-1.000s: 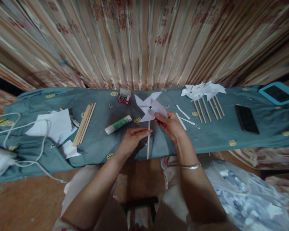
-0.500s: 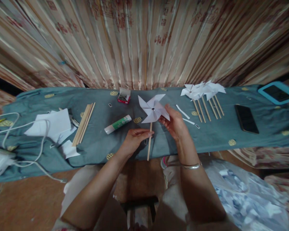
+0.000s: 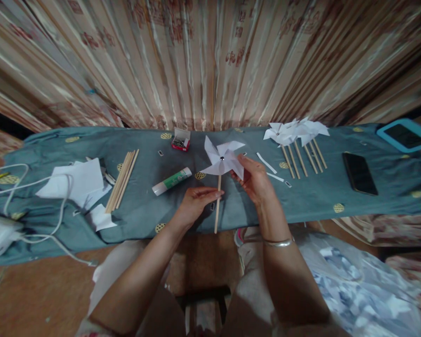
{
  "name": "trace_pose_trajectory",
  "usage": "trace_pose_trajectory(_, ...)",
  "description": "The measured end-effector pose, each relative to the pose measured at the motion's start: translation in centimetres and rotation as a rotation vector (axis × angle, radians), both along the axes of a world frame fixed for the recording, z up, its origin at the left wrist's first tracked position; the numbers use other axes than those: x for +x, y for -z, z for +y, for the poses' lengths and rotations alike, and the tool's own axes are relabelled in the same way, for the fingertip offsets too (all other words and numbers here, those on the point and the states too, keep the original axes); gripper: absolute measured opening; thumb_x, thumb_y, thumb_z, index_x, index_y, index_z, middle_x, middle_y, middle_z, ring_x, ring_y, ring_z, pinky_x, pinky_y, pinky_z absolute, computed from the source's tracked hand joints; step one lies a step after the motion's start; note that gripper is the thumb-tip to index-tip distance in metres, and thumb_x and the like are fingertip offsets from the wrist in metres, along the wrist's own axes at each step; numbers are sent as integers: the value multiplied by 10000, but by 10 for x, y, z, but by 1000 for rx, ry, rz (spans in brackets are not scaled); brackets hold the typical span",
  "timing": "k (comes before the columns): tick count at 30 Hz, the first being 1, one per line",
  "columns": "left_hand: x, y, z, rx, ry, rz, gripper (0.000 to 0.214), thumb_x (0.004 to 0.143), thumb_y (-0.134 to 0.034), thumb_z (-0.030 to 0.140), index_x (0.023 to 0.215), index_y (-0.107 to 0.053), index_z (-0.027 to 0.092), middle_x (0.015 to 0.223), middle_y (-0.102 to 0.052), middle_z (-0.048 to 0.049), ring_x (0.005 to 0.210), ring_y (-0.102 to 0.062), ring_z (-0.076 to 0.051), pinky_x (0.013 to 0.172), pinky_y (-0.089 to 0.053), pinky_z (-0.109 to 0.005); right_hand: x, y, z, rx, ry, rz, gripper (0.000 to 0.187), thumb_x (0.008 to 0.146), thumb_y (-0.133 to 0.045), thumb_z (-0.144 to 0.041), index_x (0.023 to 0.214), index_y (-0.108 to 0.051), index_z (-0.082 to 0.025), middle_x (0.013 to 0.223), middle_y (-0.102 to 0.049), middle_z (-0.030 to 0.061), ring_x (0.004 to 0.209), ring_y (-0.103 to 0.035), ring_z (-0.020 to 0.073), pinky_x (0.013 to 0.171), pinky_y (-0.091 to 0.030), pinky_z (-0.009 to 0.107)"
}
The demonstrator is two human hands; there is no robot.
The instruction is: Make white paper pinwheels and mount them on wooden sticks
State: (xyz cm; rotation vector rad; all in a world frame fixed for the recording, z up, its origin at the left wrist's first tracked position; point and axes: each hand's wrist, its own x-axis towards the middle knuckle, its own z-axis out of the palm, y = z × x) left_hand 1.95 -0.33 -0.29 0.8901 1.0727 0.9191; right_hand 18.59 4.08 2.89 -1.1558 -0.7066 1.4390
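A white paper pinwheel (image 3: 221,158) with a silver pin at its centre is held up over the near middle of the table. My left hand (image 3: 196,201) pinches its wooden stick (image 3: 218,210) between thumb and fingers, below the paper blades. At the right side of the blades, my right hand (image 3: 254,178) has its thumb and fingers closed on one blade's tip. A green and white glue stick (image 3: 171,181) lies left of the pinwheel, and an open red box of pins (image 3: 181,140) stands behind it.
Several finished pinwheels (image 3: 298,131) lie at the back right, near a black phone (image 3: 359,173) and a blue-framed tablet (image 3: 405,135). Wooden sticks (image 3: 122,182), paper sheets (image 3: 77,182) and a white cable (image 3: 61,210) are at left. Paper strips (image 3: 266,163) lie right of my right hand.
The pinwheel's blades have turned slightly clockwise, with my right hand at the blade on the right. My left hand stays in place on the stick.
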Motion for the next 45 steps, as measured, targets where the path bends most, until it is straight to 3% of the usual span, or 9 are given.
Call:
trace_pose_trajectory(4, 0, 0, 0, 9, 3, 9, 306, 585, -866, 446, 760, -807, 202, 814, -785, -68, 799, -687, -202, 855, -503, -339, -1, 1, 0, 18, -8, 6, 332, 532, -868, -448, 650, -662, -215, 596, -664, -41, 518, -547, 102, 502, -475, 229)
trace_pose_trajectory(19, 0, -1, 0, 16, -25, 7, 291, 579, -868, 438, 756, -808, 215, 821, -789, -59, 805, -693, -202, 874, -511, -344, -2, 5, -1, 45, -35, -26, 309, 585, -853, -453, 665, -664, -223, 551, -600, -53, 485, -493, 90, 444, -376, 231)
trace_pose_trajectory(25, -1, -2, 1, 11, -34, 3, 303, 567, -872, 447, 753, -808, 216, 828, -790, -59, 821, -695, -206, 905, -502, -355, -6, 0, -3, 26, -28, 10, 312, 551, -868, -432, 685, -695, -211, 601, -655, -42, 503, -525, 88, 449, -414, 215)
trace_pose_trajectory(32, -1, -2, 1, 20, -39, 20, 271, 600, -848, 420, 764, -809, 208, 831, -787, -60, 826, -693, -210, 897, -504, -356, -6, 4, -4, 14, -44, 5, 267, 602, -844, -427, 708, -704, -226, 647, -678, -38, 559, -576, 112, 524, -459, 244)
trace_pose_trajectory(45, -1, -4, 1, 14, -48, -2, 281, 575, -861, 425, 746, -806, 208, 838, -788, -62, 823, -691, -207, 893, -507, -354, -10, 3, -5, -18, -42, 21, 359, 506, -886, -463, 684, -709, -206, 637, -693, -26, 548, -574, 103, 515, -466, 224)
